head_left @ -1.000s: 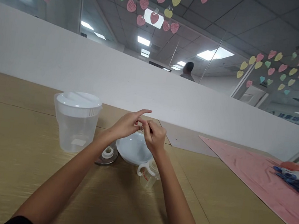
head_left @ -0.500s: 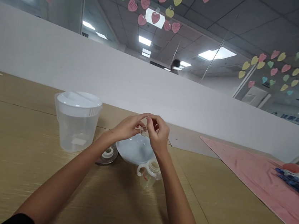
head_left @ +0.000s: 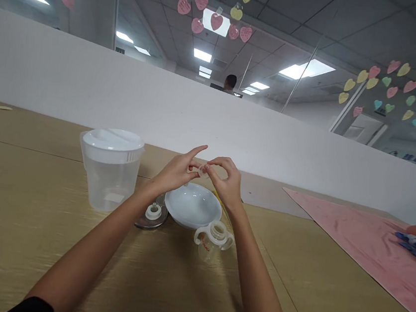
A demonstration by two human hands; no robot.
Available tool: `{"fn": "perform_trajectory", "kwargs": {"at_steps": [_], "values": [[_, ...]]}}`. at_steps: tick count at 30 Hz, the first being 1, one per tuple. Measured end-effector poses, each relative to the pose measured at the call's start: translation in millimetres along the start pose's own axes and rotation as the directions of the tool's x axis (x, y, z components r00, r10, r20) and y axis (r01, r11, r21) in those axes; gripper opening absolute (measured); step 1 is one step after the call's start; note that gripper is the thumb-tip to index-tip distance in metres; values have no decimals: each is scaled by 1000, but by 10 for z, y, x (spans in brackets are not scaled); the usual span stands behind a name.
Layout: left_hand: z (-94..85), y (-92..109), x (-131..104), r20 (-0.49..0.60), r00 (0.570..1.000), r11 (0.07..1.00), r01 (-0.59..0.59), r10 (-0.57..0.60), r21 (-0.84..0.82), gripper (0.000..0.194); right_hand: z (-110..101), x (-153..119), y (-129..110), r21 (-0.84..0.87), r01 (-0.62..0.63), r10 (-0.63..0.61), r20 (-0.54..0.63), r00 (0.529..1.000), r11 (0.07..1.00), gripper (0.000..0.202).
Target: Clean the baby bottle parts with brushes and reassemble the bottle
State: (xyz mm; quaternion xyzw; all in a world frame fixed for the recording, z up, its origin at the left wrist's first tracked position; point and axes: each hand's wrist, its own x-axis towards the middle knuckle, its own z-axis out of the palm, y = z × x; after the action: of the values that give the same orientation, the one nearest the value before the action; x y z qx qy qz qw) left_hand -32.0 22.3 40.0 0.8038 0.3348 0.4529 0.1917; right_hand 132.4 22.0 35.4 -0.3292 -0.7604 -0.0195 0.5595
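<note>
My left hand (head_left: 176, 171) and my right hand (head_left: 227, 181) meet above a white bowl (head_left: 193, 204). Between their fingertips is a small clear round piece (head_left: 203, 171), too small to identify surely. The left hand pinches it from one side with the index finger raised; the right thumb and fingers close on it from the other. Below my right wrist stands a clear baby bottle (head_left: 209, 249) with two white handles and an uncovered mouth. Left of the bowl, a white bottle collar (head_left: 153, 212) sits on a round metal plate (head_left: 147, 225).
A lidded translucent pitcher (head_left: 111, 180) stands on the table at left. Something yellow (head_left: 221, 199) shows behind the bowl. A pink cloth (head_left: 352, 237) with blue items (head_left: 413, 245) on it covers the right side. Behind the table is a low white wall (head_left: 161, 105) topped by glass.
Both hands have moved slightly up with the clear piece. My left index finger has lifted away from the right hand. The view has shifted a little, showing more of the bowl and bottle.
</note>
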Motion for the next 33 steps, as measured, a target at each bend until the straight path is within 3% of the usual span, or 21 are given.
{"fn": "perform_trajectory", "kwargs": {"at_steps": [4,10,18,21,25,29,33], "values": [[-16,-9,9,-24,999,1000,-29,29,-9,68,-91,26,-64,-112,80,-63,148,987,991,13],[43,-42,37,-25,999,998,-49,48,-45,69,-109,20,-116,-319,144,-83,196,977,937,11],[88,-80,53,18,1000,997,-15,17,-74,69,-214,18,-222,-503,234,-54,346,937,832,19],[70,-76,51,9,1000,998,-7,8,-65,68,-162,15,-189,-537,270,-99,325,940,799,17],[49,-52,48,-20,1000,999,-13,13,-34,64,-87,24,-173,-450,264,-172,237,956,853,18],[62,-45,42,4,1000,1000,6,-6,-13,60,-114,39,-230,-299,144,-132,60,989,943,15],[90,-33,35,23,1000,997,-13,15,-77,56,-202,37,-348,-208,43,-58,-67,996,977,10]]}}
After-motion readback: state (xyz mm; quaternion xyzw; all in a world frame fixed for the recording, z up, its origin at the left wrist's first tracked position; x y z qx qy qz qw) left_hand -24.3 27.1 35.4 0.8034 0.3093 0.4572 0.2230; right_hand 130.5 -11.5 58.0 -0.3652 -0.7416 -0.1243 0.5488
